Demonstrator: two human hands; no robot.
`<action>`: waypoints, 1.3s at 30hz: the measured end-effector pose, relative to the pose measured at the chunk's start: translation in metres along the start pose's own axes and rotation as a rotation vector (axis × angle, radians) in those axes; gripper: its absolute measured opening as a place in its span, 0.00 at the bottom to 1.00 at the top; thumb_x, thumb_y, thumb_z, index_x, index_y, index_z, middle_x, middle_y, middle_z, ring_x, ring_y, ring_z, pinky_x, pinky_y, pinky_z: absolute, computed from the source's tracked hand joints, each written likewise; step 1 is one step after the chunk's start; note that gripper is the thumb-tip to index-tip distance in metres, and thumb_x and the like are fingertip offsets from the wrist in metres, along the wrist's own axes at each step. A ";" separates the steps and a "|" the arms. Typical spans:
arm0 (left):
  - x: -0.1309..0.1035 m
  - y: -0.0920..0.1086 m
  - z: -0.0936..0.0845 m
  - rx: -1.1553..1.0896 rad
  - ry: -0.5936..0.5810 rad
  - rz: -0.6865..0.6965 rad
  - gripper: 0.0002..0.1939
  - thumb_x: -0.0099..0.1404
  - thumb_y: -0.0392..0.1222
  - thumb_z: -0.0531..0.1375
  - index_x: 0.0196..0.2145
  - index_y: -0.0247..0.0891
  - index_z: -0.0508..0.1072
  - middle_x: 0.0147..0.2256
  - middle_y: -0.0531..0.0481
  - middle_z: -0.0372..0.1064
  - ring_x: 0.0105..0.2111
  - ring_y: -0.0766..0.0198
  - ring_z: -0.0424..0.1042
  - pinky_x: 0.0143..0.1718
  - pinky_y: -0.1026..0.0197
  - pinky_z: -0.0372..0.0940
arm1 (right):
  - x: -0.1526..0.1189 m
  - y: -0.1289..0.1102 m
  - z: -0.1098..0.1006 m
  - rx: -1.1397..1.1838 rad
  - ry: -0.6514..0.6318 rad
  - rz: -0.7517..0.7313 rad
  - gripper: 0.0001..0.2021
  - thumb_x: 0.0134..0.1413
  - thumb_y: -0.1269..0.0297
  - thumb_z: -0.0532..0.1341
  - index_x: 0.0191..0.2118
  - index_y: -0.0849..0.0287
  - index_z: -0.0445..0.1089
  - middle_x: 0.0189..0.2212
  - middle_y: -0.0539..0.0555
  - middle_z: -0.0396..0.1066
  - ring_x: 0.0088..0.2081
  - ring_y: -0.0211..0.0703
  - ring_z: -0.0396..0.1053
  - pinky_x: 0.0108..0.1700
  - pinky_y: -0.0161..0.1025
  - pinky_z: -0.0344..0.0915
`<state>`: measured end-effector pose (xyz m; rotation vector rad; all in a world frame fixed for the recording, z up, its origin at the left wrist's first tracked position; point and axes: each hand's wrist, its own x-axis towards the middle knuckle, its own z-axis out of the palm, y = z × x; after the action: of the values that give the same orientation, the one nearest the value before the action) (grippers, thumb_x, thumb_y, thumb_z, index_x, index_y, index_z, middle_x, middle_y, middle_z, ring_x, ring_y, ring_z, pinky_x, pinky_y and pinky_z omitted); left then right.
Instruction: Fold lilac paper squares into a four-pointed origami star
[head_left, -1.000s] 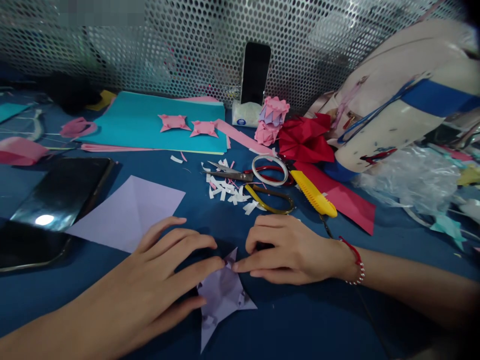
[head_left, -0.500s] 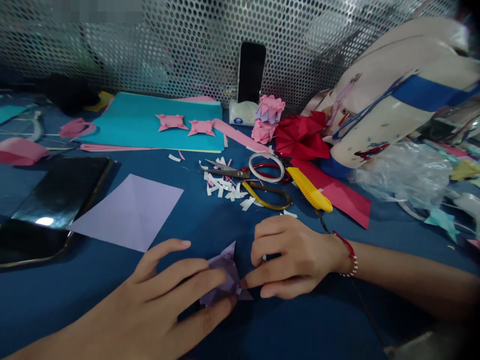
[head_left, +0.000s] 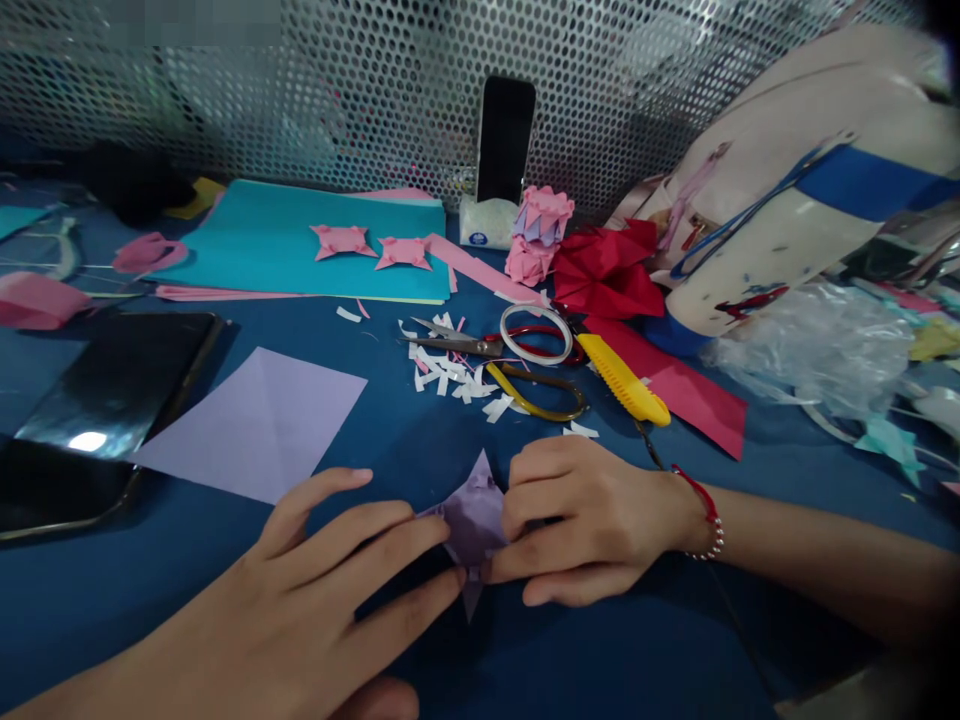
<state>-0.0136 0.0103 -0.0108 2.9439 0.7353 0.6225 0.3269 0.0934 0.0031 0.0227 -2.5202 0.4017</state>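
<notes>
A folded lilac origami piece [head_left: 477,515] with pointed corners lies flat on the blue table between my hands. My left hand [head_left: 330,580] reaches in from the lower left, two fingertips holding the piece at its left and lower edges; its little finger sticks out free. My right hand [head_left: 581,520] has its fingers curled, gripping the right side with a fingertip near the lower point. Its fingers cover that right corner. Left of them, a creased square of lilac paper [head_left: 262,425] lies flat, one corner by the dark phone.
Beyond my hands are scissors [head_left: 457,345], a white tape roll [head_left: 535,334], a yellow cutter [head_left: 622,380] and white paper scraps. Two pink origami pieces sit on blue paper [head_left: 262,235]. A dark phone [head_left: 112,390] lies left; a bottle [head_left: 780,240] leans at right.
The origami piece has turned and shifted slightly right and up, so one point now faces me. My right hand has closed over its right side; my left fingers have slid toward its left edge.
</notes>
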 end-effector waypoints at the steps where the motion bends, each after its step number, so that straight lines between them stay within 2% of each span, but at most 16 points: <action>1: 0.001 0.000 0.000 -0.007 0.002 -0.004 0.19 0.92 0.64 0.65 0.67 0.56 0.87 0.61 0.52 0.87 0.63 0.51 0.81 0.95 0.49 0.26 | 0.000 -0.001 0.000 -0.020 0.001 -0.001 0.23 0.99 0.59 0.58 0.51 0.60 0.90 0.38 0.51 0.81 0.36 0.44 0.70 0.40 0.47 0.70; 5: 0.004 -0.003 0.001 -0.018 0.011 -0.011 0.17 0.94 0.61 0.62 0.66 0.57 0.87 0.60 0.53 0.87 0.63 0.53 0.81 0.95 0.51 0.26 | 0.001 -0.003 -0.003 -0.078 -0.017 -0.026 0.23 0.99 0.59 0.58 0.52 0.60 0.90 0.37 0.50 0.80 0.37 0.45 0.70 0.39 0.48 0.68; 8: 0.005 -0.005 0.000 -0.005 0.017 0.009 0.20 0.97 0.62 0.58 0.64 0.57 0.89 0.61 0.54 0.87 0.63 0.54 0.81 0.96 0.50 0.25 | 0.003 -0.005 -0.005 -0.118 -0.056 -0.043 0.21 0.98 0.59 0.61 0.51 0.59 0.90 0.37 0.49 0.80 0.37 0.44 0.70 0.40 0.47 0.68; 14: 0.005 -0.007 0.003 -0.009 0.078 0.045 0.25 0.99 0.61 0.54 0.64 0.51 0.90 0.63 0.53 0.87 0.62 0.57 0.79 0.96 0.49 0.27 | 0.008 -0.010 -0.002 -0.224 -0.089 -0.098 0.24 0.94 0.60 0.68 0.36 0.54 0.85 0.31 0.45 0.70 0.35 0.43 0.62 0.38 0.45 0.63; 17: 0.008 -0.010 0.003 -0.041 0.087 0.049 0.28 1.00 0.62 0.50 0.63 0.52 0.89 0.60 0.52 0.86 0.61 0.57 0.80 0.95 0.52 0.28 | 0.007 -0.009 0.000 -0.221 -0.075 -0.090 0.21 0.95 0.59 0.67 0.41 0.55 0.88 0.32 0.46 0.72 0.35 0.43 0.64 0.39 0.46 0.64; 20: 0.007 -0.016 -0.002 -0.052 0.079 0.026 0.32 1.01 0.62 0.45 0.61 0.53 0.89 0.56 0.52 0.85 0.60 0.57 0.80 0.94 0.54 0.32 | 0.003 -0.004 -0.001 -0.131 0.007 -0.059 0.26 1.00 0.58 0.58 0.46 0.58 0.89 0.35 0.49 0.79 0.36 0.44 0.67 0.40 0.47 0.66; 24: 0.003 -0.023 -0.011 -0.071 0.107 -0.049 0.24 1.01 0.57 0.49 0.67 0.54 0.85 0.58 0.52 0.85 0.59 0.55 0.80 0.89 0.52 0.44 | 0.000 -0.003 -0.002 -0.093 0.101 -0.012 0.31 1.02 0.57 0.50 0.50 0.60 0.89 0.38 0.52 0.83 0.39 0.45 0.71 0.43 0.45 0.69; 26: 0.003 -0.024 -0.012 -0.114 0.129 -0.136 0.21 1.01 0.55 0.50 0.70 0.56 0.82 0.60 0.52 0.84 0.59 0.55 0.79 0.84 0.51 0.50 | 0.000 -0.006 -0.002 -0.122 0.081 0.021 0.31 1.03 0.55 0.48 0.56 0.60 0.89 0.42 0.53 0.85 0.43 0.45 0.75 0.49 0.44 0.72; 31: 0.006 -0.021 -0.006 -0.182 0.102 -0.284 0.19 1.00 0.55 0.52 0.70 0.59 0.82 0.66 0.51 0.81 0.64 0.51 0.75 0.72 0.50 0.62 | 0.002 -0.014 0.001 -0.298 -0.111 0.094 0.26 1.01 0.45 0.54 0.71 0.52 0.87 0.58 0.54 0.88 0.57 0.46 0.76 0.64 0.42 0.72; 34: 0.007 -0.017 -0.004 -0.203 0.078 -0.283 0.20 1.00 0.54 0.51 0.67 0.59 0.83 0.68 0.51 0.79 0.66 0.51 0.74 0.74 0.49 0.60 | 0.002 -0.015 0.002 -0.370 -0.159 0.102 0.26 1.00 0.42 0.57 0.73 0.52 0.86 0.61 0.55 0.87 0.60 0.47 0.74 0.67 0.42 0.71; 39: 0.009 -0.014 -0.006 -0.258 0.048 -0.289 0.22 1.01 0.52 0.48 0.62 0.56 0.83 0.69 0.52 0.78 0.67 0.54 0.75 0.79 0.51 0.55 | -0.001 -0.016 0.000 -0.386 -0.104 0.118 0.25 1.00 0.44 0.56 0.67 0.51 0.90 0.57 0.55 0.86 0.59 0.48 0.72 0.68 0.41 0.70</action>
<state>-0.0147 0.0270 -0.0038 2.5347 0.9800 0.7030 0.3294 0.0784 0.0067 -0.2620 -2.6678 -0.0471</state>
